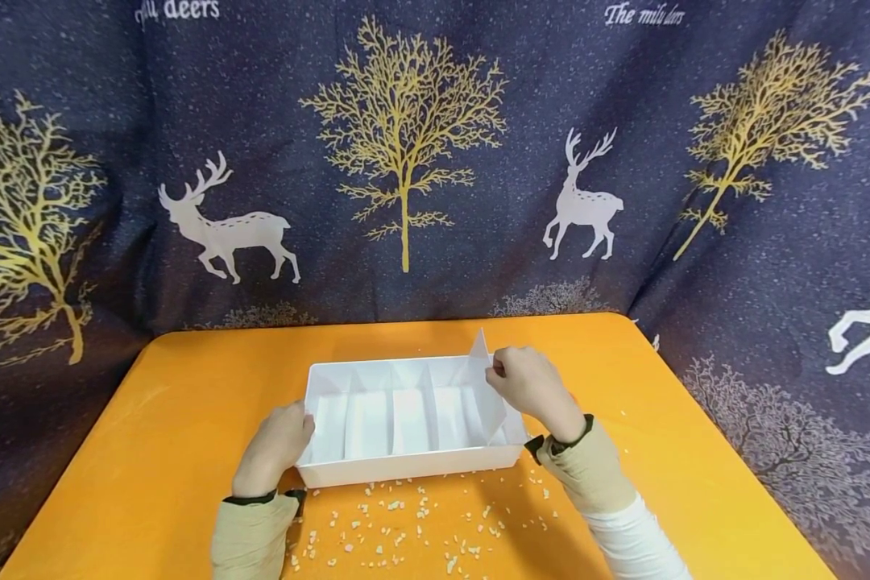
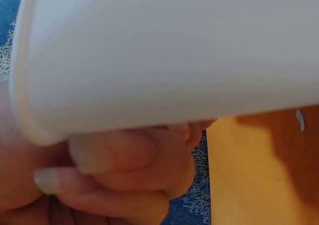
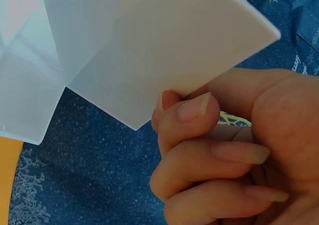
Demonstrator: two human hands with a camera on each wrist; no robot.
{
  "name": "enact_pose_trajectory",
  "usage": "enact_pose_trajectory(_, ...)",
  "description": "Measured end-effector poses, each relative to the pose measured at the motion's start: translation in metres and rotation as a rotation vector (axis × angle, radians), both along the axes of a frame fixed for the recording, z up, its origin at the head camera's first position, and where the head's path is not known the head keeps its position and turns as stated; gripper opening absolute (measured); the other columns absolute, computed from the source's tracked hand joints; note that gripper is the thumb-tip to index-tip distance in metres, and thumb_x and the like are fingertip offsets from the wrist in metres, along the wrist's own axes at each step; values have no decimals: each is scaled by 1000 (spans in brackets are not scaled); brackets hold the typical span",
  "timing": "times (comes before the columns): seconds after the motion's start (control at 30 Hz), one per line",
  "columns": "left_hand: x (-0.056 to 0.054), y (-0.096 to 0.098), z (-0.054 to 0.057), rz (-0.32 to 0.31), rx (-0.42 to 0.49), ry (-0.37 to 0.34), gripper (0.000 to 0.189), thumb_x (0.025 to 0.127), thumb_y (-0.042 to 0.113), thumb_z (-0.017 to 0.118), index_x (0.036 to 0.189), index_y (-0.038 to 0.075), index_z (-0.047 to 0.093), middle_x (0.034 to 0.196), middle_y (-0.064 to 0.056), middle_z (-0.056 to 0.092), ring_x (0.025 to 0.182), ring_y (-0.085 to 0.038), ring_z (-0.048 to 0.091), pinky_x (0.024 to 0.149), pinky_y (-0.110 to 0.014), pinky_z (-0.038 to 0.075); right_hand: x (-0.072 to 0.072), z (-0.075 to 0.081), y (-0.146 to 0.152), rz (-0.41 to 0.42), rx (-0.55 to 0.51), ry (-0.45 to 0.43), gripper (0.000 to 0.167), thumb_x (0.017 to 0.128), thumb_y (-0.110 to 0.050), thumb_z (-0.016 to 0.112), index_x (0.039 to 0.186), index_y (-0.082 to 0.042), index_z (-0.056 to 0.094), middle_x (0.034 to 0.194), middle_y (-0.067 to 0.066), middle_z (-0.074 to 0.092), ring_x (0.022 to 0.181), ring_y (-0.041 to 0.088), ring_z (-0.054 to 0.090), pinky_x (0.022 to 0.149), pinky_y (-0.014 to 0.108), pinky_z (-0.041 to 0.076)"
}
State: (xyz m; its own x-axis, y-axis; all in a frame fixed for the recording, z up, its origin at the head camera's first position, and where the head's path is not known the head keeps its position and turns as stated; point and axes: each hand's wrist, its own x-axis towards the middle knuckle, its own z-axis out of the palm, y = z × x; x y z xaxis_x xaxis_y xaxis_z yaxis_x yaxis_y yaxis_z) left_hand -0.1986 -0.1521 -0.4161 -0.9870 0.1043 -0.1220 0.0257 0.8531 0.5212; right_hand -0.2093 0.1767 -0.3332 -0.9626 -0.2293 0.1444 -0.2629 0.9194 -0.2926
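Note:
A white drawer organizer box (image 1: 413,467) with upright partitions sits on the orange table. My left hand (image 1: 279,439) grips its left end; in the left wrist view, curled fingers (image 2: 134,160) lie against the box wall (image 2: 164,60). Near the right end, a thin white divider (image 1: 487,407) stands tilted, its top corner rising above the rim. My right hand (image 1: 532,387) pinches the edge of this divider between thumb and index finger. The right wrist view shows the divider (image 3: 144,46) from close by, the other fingers (image 3: 204,165) curled below the pinch.
Small pale crumbs (image 1: 394,506) are scattered over the orange table (image 1: 188,403) in front of the box. Behind the table hangs a dark blue cloth (image 1: 449,298) printed with deer and golden trees.

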Motion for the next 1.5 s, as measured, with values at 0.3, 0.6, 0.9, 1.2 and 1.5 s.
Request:
enact_pose_trajectory(0.3, -3, -1, -2, -16, -32, 18, 35, 98, 7, 45, 121, -19, 50, 101, -27, 63, 79, -25, 57, 68, -38, 50, -2, -1, 2, -20, 2, -20, 42, 89, -11, 58, 58, -17, 30, 54, -5, 22, 51, 10, 24, 51, 24, 24)
enact_pose_trajectory(0.6, -3, -1, -2, -12, -28, 3, 36, 98, 7, 45, 122, -19, 49, 104, -29, 62, 81, -26, 58, 69, -39, 51, 0, 1, 3, -16, -9, -8, 43, 88, -10, 57, 57, -17, 28, 53, -6, 20, 51, 9, 21, 50, 24, 22)
enact_pose_trajectory(0.9, 0, 0, 0, 0, 6, -3, 36, 99, 8, 46, 126, -16, 48, 106, -28, 62, 82, -27, 58, 72, -42, 52, 0, 1, 7, -12, -2, -1, 42, 88, -10, 57, 58, -17, 28, 54, -5, 20, 51, 10, 22, 51, 24, 22)
enact_pose_trajectory(1.2, -1, 0, -1, -3, -8, 0, 36, 99, 9, 46, 125, -16, 48, 105, -27, 62, 81, -26, 59, 71, -41, 52, 1, 2, 12, -21, -15, -6, 43, 89, -10, 57, 58, -16, 29, 54, -5, 21, 51, 10, 23, 51, 24, 23)
enact_pose_trajectory(1.5, -1, -1, -3, -8, 5, 11, 37, 100, 9, 44, 127, -15, 48, 110, -29, 62, 87, -28, 61, 76, -46, 53, 1, 2, 15, -30, -21, -4, 43, 89, -9, 56, 58, -17, 29, 54, -6, 19, 50, 10, 22, 52, 25, 22)
